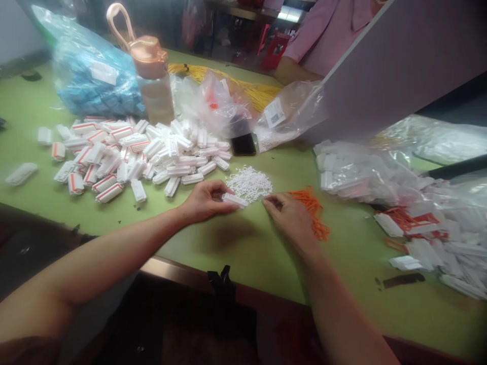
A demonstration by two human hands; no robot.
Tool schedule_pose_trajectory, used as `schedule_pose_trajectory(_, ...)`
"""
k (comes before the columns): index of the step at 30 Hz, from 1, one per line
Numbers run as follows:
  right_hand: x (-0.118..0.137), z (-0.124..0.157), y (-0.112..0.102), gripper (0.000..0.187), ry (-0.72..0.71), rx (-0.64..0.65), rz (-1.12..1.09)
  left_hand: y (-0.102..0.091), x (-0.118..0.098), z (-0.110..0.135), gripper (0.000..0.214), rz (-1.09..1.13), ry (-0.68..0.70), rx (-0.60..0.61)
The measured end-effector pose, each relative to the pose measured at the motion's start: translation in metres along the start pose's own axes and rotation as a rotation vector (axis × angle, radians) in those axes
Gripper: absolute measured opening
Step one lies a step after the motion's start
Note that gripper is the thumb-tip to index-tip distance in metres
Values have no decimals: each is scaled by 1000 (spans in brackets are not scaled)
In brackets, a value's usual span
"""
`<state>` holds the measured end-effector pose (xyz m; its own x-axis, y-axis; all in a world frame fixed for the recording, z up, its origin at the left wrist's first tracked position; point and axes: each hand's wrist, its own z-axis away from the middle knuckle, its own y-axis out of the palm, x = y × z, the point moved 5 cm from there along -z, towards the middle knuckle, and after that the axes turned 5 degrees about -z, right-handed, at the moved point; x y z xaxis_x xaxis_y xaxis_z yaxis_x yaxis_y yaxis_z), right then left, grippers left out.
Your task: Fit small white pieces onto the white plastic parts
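My left hand [207, 200] is closed around a small white plastic block [235, 200], held just above the green table [236, 243]. My right hand [289, 218] rests on the table with its fingertips pinched together beside a little heap of tiny white pieces [249, 182]; whatever it pinches is too small to see. A bunch of orange strips [314, 210] lies right behind the right hand. A big pile of white blocks [137, 152], some with red stripes, spreads to the left.
A pink-capped water bottle [152, 76], a blue bag [91, 76], clear plastic bags [216, 104] and a black phone [243, 144] stand at the back. Bagged white parts [418, 203] fill the right side. Another person in pink [323, 35] sits across the table.
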<state>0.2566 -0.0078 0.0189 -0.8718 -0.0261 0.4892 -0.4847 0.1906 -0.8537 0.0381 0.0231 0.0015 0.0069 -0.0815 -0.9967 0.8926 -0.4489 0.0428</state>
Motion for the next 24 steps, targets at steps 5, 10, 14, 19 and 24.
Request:
schedule_pose_trajectory(5,6,0,-2,18,-5,35,-146,1,0,0,37,-15,8,17)
schedule_pose_trajectory(10,38,7,-12,17,-193,-17,-357,2,4,-1,37,-29,31,44)
schedule_pose_trajectory(14,63,14,-11,16,-357,0,-351,4,5,-1,37,-65,38,71)
schedule_pose_trajectory(19,71,19,-8,15,-451,-48,-200,4,1,1,37,-115,30,72)
schedule_pose_trajectory(24,80,25,-8,11,-569,-129,22,4,0,2,37,-152,17,66)
